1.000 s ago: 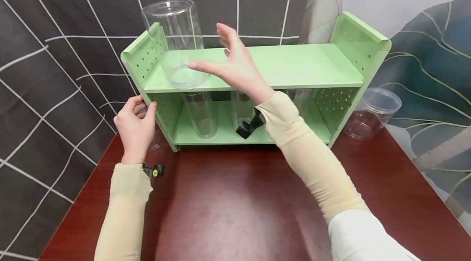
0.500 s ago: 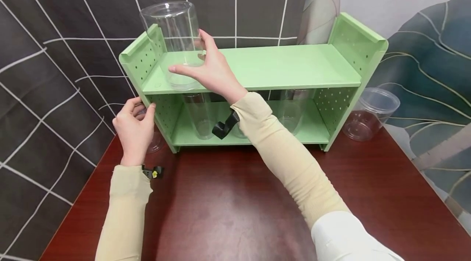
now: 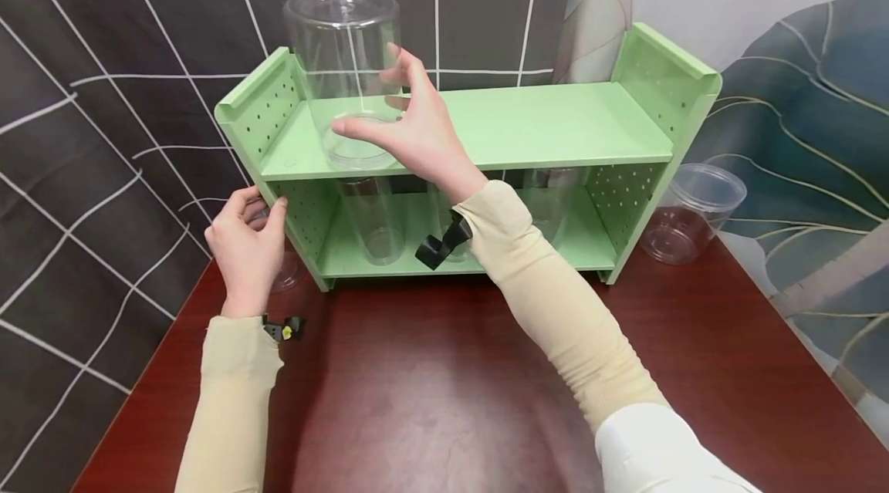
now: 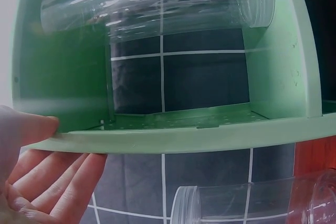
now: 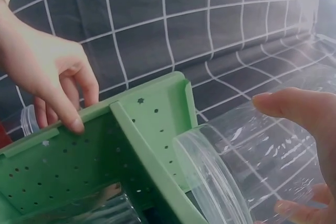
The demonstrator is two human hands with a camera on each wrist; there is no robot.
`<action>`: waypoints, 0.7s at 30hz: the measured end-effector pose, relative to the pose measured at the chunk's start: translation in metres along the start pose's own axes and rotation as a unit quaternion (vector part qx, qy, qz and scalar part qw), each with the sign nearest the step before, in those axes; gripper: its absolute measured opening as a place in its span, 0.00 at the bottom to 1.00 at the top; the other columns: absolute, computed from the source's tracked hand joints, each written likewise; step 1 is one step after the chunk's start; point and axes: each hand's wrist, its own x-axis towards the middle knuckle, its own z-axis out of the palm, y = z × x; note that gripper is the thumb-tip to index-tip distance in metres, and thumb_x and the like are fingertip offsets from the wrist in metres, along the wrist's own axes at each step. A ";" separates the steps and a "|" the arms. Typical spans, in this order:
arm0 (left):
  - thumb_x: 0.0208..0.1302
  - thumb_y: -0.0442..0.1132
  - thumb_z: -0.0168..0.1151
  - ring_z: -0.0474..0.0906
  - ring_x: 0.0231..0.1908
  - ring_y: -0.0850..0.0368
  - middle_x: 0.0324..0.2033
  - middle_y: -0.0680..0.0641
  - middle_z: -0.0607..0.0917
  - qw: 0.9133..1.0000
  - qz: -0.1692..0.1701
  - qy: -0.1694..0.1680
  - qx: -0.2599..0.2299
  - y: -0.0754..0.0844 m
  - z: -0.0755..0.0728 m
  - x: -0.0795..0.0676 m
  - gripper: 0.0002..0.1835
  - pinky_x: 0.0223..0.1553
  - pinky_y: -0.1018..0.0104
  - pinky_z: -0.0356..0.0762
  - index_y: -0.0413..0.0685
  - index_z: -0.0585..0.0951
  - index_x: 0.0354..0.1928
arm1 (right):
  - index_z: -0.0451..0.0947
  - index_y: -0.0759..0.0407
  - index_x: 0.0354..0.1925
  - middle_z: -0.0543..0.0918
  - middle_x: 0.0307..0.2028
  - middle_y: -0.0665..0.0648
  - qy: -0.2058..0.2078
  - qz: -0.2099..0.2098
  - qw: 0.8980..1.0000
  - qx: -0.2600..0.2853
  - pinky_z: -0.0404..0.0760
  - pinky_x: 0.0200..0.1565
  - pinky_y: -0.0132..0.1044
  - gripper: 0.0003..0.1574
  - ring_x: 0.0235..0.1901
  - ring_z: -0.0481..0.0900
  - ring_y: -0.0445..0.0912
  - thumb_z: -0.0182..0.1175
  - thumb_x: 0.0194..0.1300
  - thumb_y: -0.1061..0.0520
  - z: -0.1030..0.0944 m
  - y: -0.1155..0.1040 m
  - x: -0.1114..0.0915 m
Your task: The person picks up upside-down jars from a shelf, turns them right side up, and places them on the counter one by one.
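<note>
A large clear plastic jar (image 3: 340, 45), with a ridged band at its lower end, stands nearly upright over the left part of the green shelf unit's top board (image 3: 528, 123). My right hand (image 3: 425, 134) grips it low down, thumb across the front and fingers round the right side. In the right wrist view, the jar (image 5: 252, 156) lies between thumb and fingertips. Whether its base touches the board I cannot tell. My left hand (image 3: 243, 250) pinches the front edge of the unit's left side panel (image 4: 152, 142), thumb on the inner side and fingers outside.
Several tall clear jars, one marked here (image 3: 378, 223), stand on the lower shelf, partly hidden by my right arm. A wide clear tub (image 3: 694, 211) stands right of the unit. Another clear jar (image 3: 286, 271) is behind my left hand. The reddish-brown table (image 3: 417, 369) extends in front.
My right hand has moved left to the large jar and taken hold of it. The jar has since shifted right and looks closer to the camera. My left hand keeps its place on the panel.
</note>
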 end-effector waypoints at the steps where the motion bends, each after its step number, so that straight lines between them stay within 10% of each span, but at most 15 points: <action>1: 0.66 0.39 0.69 0.77 0.31 0.82 0.41 0.42 0.90 1.000 0.001 0.001 0.001 0.000 0.000 0.000 0.14 0.39 0.80 0.81 0.39 0.86 0.51 | 0.56 0.46 0.78 0.71 0.60 0.48 0.001 -0.004 1.000 0.001 0.78 0.54 0.30 0.69 0.61 0.74 0.48 0.84 0.45 0.47 -0.001 -0.001 -0.001; 21: 0.66 0.37 0.69 0.76 0.30 0.82 0.42 0.41 0.89 1.000 -0.002 0.000 0.002 0.003 0.000 0.000 0.14 0.38 0.80 0.81 0.37 0.86 0.50 | 0.55 0.42 0.78 0.71 0.63 0.50 0.010 -0.025 0.998 -0.049 0.75 0.61 0.42 0.69 0.62 0.74 0.50 0.84 0.45 0.47 -0.052 0.005 -0.022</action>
